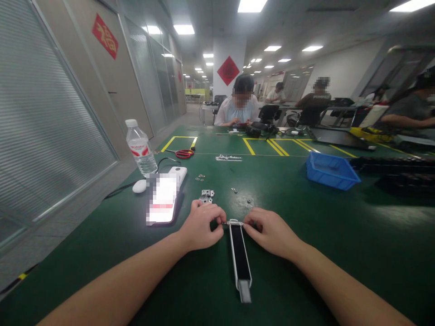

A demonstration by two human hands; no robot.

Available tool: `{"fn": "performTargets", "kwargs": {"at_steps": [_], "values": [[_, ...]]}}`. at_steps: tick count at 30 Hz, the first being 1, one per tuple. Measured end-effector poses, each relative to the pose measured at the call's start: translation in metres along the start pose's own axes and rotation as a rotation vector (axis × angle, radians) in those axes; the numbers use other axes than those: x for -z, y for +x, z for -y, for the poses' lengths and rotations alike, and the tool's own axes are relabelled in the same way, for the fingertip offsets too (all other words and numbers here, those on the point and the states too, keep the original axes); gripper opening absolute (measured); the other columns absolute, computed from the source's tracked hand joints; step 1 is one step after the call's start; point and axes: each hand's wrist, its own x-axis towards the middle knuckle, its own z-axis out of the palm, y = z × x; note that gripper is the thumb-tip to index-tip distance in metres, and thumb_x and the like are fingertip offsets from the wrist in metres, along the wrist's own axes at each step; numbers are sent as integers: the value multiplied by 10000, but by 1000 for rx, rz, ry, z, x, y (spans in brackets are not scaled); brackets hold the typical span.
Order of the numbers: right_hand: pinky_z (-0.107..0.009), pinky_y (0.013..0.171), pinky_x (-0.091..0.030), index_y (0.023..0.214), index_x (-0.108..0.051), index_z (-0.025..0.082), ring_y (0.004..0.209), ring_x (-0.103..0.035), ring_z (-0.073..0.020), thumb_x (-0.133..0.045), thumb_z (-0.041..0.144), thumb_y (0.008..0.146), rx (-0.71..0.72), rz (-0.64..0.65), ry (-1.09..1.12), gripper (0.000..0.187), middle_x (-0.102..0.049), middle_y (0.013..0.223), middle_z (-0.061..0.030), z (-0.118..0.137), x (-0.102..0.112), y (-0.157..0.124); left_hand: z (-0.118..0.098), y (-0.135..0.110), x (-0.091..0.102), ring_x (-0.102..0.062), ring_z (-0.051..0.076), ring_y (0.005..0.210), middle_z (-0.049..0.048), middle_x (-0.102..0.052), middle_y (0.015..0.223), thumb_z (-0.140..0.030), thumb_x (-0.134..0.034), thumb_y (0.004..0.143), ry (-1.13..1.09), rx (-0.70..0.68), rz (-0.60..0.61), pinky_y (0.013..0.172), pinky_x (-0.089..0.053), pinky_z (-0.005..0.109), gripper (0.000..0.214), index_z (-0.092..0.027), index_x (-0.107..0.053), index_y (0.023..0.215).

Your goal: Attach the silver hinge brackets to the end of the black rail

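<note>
A long, narrow white-framed device (pixel 241 256) with a black face lies on the green table, a flat grey tab at its near end. At its far end is a pale crosswise metal piece (pixel 235 222). My left hand (pixel 204 226) is closed in a pinch at the left of that end, on a tiny part too small to name. My right hand (pixel 272 231) pinches the right corner of the same end, thumb and forefinger touching it. Beyond my left fingers sit grey metal brackets (pixel 207 194), and small nuts (pixel 234 190) lie farther over.
To the left are a lit phone (pixel 162 203) on a white power bank, a water bottle (pixel 140 149) and a white rounded object (pixel 139 186). Red-handled scissors (pixel 184 154) and white strips (pixel 229 158) lie farther off. A blue bin (pixel 331 171) stands right. A person (pixel 239 106) sits opposite.
</note>
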Motion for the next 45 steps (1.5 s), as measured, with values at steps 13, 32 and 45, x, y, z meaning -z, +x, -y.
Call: {"fn": "performTargets", "kwargs": {"at_steps": [13,32,45], "values": [[-254,570,-399,746,-633,184,644,-523,-136,-525,181,840,28,-17,24,143,-581,714,-13,-3,-2,0,0,0,0,-559,160,786,-27,-612,785,-136,-491,720,44,-33,-1,821,-274,355,131,-196,-558,815],[-251,577,-391,748,-618,181,648,-520,-135,-530,163,845,38,-16,16,131,-580,727,-11,-3,-2,0,-2,0,0,-571,157,804,-27,-614,802,-147,-482,762,32,-61,6,843,-267,359,110,-199,-542,839],[-253,584,-406,761,-632,182,653,-531,-137,-517,178,845,15,2,27,143,-587,742,-16,0,0,0,0,0,-2,-570,166,813,-19,-612,817,-142,-474,763,4,-64,15,849,-258,378,143,-201,-546,872]]}}
